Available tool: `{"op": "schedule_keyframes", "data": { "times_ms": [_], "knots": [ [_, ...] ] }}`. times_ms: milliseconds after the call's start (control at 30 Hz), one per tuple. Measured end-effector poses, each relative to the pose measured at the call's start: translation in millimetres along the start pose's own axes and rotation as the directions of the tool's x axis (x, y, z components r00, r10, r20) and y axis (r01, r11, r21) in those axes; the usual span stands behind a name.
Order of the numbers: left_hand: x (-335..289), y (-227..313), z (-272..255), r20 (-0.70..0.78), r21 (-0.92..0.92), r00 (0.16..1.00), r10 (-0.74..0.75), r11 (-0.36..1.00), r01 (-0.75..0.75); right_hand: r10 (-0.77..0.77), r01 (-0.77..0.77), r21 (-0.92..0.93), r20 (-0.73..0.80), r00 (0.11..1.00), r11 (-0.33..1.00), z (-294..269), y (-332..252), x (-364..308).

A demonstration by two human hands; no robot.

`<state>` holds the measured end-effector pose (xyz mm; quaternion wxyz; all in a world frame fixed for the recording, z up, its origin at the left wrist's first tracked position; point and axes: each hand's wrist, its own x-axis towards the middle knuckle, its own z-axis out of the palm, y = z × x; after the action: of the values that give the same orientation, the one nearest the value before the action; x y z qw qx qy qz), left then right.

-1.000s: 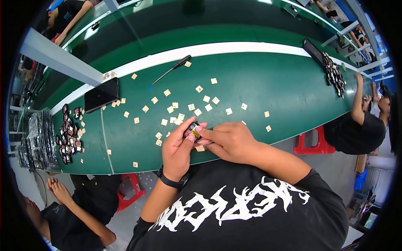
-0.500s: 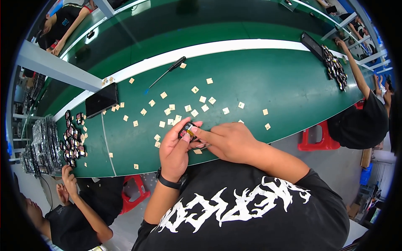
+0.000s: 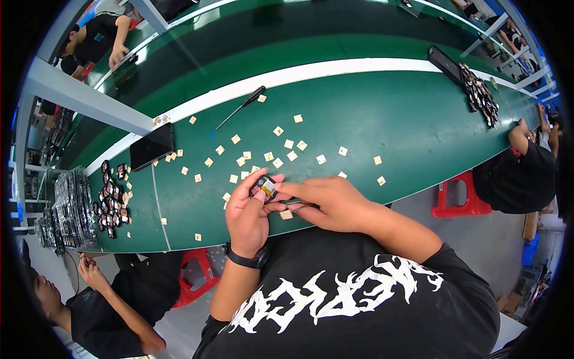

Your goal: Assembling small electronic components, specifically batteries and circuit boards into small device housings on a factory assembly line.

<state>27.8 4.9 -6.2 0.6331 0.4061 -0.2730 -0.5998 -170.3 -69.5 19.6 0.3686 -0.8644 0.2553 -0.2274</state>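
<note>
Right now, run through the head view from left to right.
Plastic-wrapped stack, left device pile, black rectangular object, left hand, right hand, right device pile.

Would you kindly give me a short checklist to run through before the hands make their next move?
1. Small device held in the left hand's grip: ok.
2. Right hand close by the device: ok.
3. Thin thing at the right hand's fingers held firmly: cannot tell, partly hidden.
4. Screwdriver lying apart from both hands: ok.
5. Green table free of loose paper squares: not ok, many lie scattered.
</note>
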Motion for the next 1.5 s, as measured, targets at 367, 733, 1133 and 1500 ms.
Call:
{"op": "schedule_keyframes", "data": {
  "times_ms": [367, 733, 1133, 1500],
  "knots": [
    [1, -2, 7, -0.128, -0.027, 0.988, 0.083, 0.996, -0.087, 0.342, -0.348, -0.038, -0.117, 0.932, 0.937, -12, -9, -6],
    [0, -7, 7, -0.072, -0.033, 0.987, 0.146, 0.988, -0.148, 0.385, -0.352, 0.29, -0.064, 0.921, 0.89, 5, -27, 10],
    [3, -16, 1, -0.003, 0.103, 0.968, 0.25, 0.963, -0.248, 0.481, -0.471, 0.337, 0.059, 0.875, 0.815, 21, -31, 28],
    [0, -9, 0, -0.004, 0.034, 0.994, 0.112, 0.993, -0.112, 0.238, -0.212, 0.228, -0.091, 0.967, 0.95, 14, -17, 31]
  ]
}}
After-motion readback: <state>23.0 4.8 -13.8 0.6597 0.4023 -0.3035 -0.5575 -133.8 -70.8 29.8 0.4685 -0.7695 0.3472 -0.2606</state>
